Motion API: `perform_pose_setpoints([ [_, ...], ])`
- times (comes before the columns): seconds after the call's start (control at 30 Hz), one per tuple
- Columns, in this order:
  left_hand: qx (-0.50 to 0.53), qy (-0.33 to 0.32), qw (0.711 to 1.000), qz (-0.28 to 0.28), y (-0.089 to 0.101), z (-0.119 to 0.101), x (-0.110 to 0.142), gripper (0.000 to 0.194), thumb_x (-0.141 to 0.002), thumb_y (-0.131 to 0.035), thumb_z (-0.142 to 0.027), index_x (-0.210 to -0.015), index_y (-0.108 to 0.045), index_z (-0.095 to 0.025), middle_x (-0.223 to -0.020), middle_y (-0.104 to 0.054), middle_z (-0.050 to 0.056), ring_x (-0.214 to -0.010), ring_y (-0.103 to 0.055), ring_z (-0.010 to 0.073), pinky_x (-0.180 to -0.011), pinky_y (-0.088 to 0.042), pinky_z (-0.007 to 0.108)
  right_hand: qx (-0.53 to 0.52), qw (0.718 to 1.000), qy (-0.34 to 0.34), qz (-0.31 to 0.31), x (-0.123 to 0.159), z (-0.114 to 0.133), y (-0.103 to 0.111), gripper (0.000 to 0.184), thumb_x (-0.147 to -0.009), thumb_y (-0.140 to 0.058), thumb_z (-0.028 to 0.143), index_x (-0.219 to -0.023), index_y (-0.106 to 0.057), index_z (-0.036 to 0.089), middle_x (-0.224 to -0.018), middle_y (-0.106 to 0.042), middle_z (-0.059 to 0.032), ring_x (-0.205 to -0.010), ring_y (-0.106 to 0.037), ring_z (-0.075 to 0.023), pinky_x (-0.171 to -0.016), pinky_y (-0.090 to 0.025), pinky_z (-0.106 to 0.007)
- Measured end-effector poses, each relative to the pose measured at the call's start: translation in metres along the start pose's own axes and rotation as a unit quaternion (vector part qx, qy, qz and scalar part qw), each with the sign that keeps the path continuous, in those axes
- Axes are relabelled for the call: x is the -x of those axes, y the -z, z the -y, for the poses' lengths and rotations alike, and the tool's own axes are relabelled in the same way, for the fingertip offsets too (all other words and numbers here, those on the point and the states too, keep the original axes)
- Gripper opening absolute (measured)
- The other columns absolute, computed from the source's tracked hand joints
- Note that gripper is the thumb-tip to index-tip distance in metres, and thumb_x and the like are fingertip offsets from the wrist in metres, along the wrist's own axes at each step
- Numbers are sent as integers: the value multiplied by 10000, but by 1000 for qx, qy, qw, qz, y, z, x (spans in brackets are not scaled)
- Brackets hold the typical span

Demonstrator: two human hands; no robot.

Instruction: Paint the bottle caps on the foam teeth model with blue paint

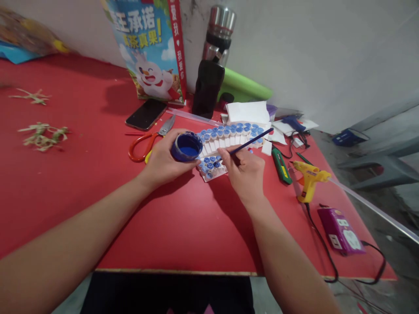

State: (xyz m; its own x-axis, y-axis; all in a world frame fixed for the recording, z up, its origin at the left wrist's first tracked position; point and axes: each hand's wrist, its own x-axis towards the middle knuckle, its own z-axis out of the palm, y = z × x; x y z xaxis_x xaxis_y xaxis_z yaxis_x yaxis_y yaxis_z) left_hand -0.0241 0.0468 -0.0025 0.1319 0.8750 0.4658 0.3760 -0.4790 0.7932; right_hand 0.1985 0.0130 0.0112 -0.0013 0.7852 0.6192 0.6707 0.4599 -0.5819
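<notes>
My left hand (166, 155) is wrapped round a small open jar of dark blue paint (187, 147), held above the red table. Between the thumb and fingers of my right hand (244, 170) is a slim blue paintbrush (252, 141), its handle slanting up to the right. The brush tip reaches down to a white model piece (222, 143) that bears rows of small round pieces painted blue. Some rounds look darker, others pale blue. My right hand hides part of the model's near side.
Orange-handled scissors (140, 146) and a phone (146, 114) lie left of the jar. A green utility knife (281, 165), a yellow glue gun (309, 176) and a purple power box (340, 230) with cords are on the right. Behind stand a printed bag (153, 52) and a black bottle (208, 89).
</notes>
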Motion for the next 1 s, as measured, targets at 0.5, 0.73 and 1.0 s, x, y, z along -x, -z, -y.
perform_pose_setpoints([
  [0.5,6,0,1000,0,-1,1,0,525,-708,-902,-370,-1145,-669,-197,-1142,-773,77,-1064,-737,282,-974,-592,429,12,1000,8,0,0,-1,0,380,-1061,-656,500,-869,-773,193,-708,-738,-19,-597,-635,-138,-609,-475,-276],
  [0.73,5,-3,1000,3,0,1,0,519,-724,-893,-355,-1164,-672,-191,-1152,-774,79,-1061,-740,273,-971,-596,421,9,1000,-14,-15,-3,-2,3,342,-1047,-685,467,-868,-773,189,-687,-731,-7,-595,-654,-135,-606,-474,-268],
  [1.0,-11,3,1000,6,0,-1,0,512,-730,-891,-374,-1160,-671,-206,-1157,-783,68,-1072,-743,268,-985,-607,414,1,997,-53,-51,-5,-6,11,339,-1020,-710,471,-829,-752,194,-660,-721,6,-559,-618,-126,-593,-458,-273],
])
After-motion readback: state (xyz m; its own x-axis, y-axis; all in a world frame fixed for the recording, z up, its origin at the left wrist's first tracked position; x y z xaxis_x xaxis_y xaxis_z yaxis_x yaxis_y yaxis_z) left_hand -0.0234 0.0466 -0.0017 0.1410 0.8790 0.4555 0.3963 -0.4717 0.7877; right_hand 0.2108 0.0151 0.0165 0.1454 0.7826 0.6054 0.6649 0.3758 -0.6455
